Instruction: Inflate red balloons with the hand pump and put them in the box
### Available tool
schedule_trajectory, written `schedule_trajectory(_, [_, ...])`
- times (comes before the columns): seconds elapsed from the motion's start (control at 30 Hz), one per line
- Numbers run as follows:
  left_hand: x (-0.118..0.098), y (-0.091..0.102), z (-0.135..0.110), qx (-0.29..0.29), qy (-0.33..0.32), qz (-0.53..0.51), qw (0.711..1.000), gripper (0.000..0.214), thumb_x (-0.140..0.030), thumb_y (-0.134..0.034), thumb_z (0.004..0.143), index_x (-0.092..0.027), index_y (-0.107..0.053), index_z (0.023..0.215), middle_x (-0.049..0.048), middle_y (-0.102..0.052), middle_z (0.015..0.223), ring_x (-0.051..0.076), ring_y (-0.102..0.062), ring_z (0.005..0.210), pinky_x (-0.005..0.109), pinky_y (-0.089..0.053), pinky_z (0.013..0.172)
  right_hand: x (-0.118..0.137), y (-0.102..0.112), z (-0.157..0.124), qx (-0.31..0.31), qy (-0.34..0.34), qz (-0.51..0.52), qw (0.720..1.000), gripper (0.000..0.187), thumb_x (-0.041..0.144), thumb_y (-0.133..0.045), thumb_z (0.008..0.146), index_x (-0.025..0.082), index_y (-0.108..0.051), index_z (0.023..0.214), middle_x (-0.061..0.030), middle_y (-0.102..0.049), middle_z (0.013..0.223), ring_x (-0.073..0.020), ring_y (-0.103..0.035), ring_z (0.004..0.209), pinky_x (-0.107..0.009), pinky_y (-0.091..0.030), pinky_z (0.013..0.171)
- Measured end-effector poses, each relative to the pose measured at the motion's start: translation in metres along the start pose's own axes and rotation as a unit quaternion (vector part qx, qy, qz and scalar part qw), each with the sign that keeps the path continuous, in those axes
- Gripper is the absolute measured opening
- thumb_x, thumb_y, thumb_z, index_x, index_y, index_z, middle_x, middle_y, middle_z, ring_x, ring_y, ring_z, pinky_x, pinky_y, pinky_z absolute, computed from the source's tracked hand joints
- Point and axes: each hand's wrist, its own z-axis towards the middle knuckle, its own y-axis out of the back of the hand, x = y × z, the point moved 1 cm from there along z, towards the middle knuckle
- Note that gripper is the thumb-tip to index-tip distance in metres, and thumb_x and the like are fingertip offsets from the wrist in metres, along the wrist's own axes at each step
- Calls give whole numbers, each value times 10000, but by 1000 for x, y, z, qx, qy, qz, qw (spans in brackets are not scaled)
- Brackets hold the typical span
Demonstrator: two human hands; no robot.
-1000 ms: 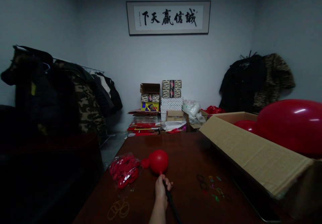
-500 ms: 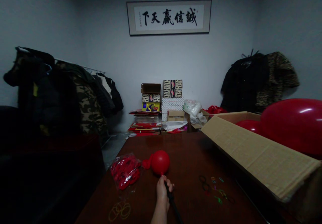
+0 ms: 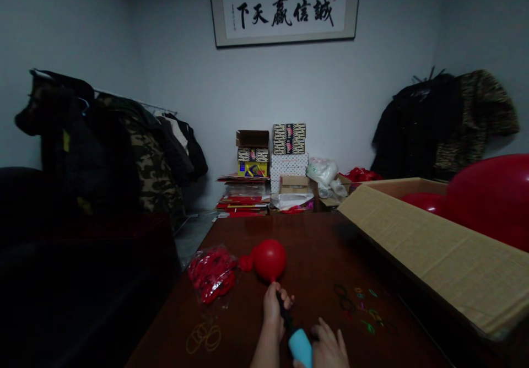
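My left hand [image 3: 276,304] is closed around the neck of a small, round, partly inflated red balloon [image 3: 270,260], pinching it at the black nozzle end of a balloon pump. The pump's light-blue body [image 3: 301,347] slants toward me at the bottom of the view. My right hand [image 3: 328,345] is at that blue body, thumb on its left side and fingers along its right, some of them stretched out; its lower part is cut off by the frame edge. Left of the balloon lies a clear plastic bag [image 3: 212,274] of flat red balloons.
Yellowish rubber bands [image 3: 203,337] lie front left on the brown table [image 3: 314,236]; small coloured bands [image 3: 374,315] lie to the right. A cardboard box [image 3: 430,247] with large red balloons [image 3: 496,200] stands at right. Stacked boxes [image 3: 289,167] are at the far end.
My right hand and the pump's blue body have come into view from below. The red balloon looks slightly larger. My left hand keeps its hold; the camera view has shifted a little.
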Motion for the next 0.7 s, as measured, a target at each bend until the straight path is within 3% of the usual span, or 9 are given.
schedule_trajectory(0.13, [-1,2,2,8,-1,2,1000,363,-463,-658,660,-216,-395,611,-101,-393,375,60,-311,286,298,-420,533,18,12,10,5,-10,5,1000,458,433,-445,713,148,-674,989,-135,-573,1244,-325,-344,1307,-556,-160,1099])
schedule_trajectory(0.23, [0,3,2,9,-10,9,1000,372,-478,-659,658,-217,-399,610,-100,-398,370,62,-310,278,298,-415,524,18,11,7,15,-13,0,1000,521,476,-404,742,125,-653,1036,-147,-555,1267,-329,-323,1318,-572,-134,1100])
schedule_trajectory(0.33, [0,3,2,9,-19,5,1000,372,-483,-653,667,-217,-399,611,-99,-404,376,62,-317,282,300,-422,534,15,11,-1,19,-16,-6,1000,592,529,-471,693,104,-630,1073,-162,-516,1312,-340,-283,1337,-573,-77,1110])
schedule_trajectory(0.57, [0,1,0,9,-29,18,999,369,-468,-651,666,-215,-390,602,-106,-387,374,56,-303,279,290,-415,520,19,17,-20,7,-26,-18,999,491,448,-456,736,102,-645,1029,-171,-568,1236,-328,-305,1329,-545,-80,1118])
schedule_trajectory(0.7, [-1,-1,-4,10,-24,8,1000,352,-448,-640,686,-211,-390,615,-111,-386,392,49,-302,286,293,-425,543,7,7,-37,-1,-14,-35,999,521,448,-486,749,70,-622,1081,-204,-530,1288,-337,-290,1338,-542,-86,1120])
